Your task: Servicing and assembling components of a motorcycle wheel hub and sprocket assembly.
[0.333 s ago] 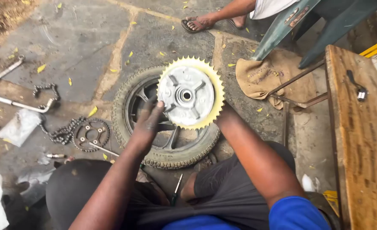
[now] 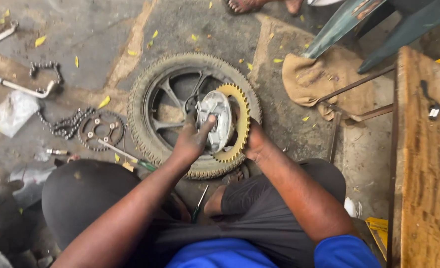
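Observation:
A motorcycle wheel [image 2: 145,99] with a black knobbly tyre lies flat on the concrete in front of me. Over its hub I hold a gold-toothed sprocket [image 2: 241,119] fixed to a silver metal carrier [image 2: 217,119], tilted on edge. My left hand [image 2: 192,139] grips the silver carrier from the near left side, thumb on its face. My right hand [image 2: 255,144] holds the sprocket's near right rim. Both hands are dirty with grease.
An old sprocket [image 2: 101,130], a drive chain [image 2: 61,124], a screwdriver [image 2: 125,154] and a metal rod [image 2: 16,87] lie left of the wheel. A tan rag [image 2: 319,82] and metal stand legs are at right, beside a wooden bench [image 2: 426,164]. Another person's foot [image 2: 245,5] is at the top.
The sprocket assembly has turned from facing up flat to standing tilted on edge, lower over the wheel hub. My left hand has moved onto the carrier, and the view has shifted.

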